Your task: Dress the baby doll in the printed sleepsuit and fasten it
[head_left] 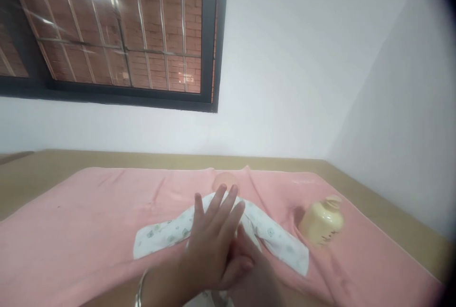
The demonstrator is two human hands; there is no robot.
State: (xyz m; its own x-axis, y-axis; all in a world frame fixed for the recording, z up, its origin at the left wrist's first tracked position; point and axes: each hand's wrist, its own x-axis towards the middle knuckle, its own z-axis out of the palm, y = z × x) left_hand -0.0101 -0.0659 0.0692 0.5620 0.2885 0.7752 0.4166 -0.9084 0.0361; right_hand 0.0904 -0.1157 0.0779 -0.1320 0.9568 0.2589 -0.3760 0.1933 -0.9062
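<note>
A baby doll in a white long-sleeved garment [281, 245] with a small greenish print lies with its sleeves spread out. Its rounded, pale head [225, 180] shows just beyond my fingertips. Over the doll's chest, my left hand [212, 235] has its fingers stretched out and spread, with its back towards me. A silvery bracelet [139, 290] circles that wrist. My right hand [252, 262] presses against the left palm. Its fingers are largely hidden but seem straight. No object shows between the palms, and my hands cover most of the doll's body.
Under the doll is a pink blanket [89, 221], spread over a tan surface [142, 159]. A pale yellow bottle [322, 221] with a round top stands on the blanket at the right. Behind are a white wall [285, 83] and a dark-framed window [124, 93] with bars outside.
</note>
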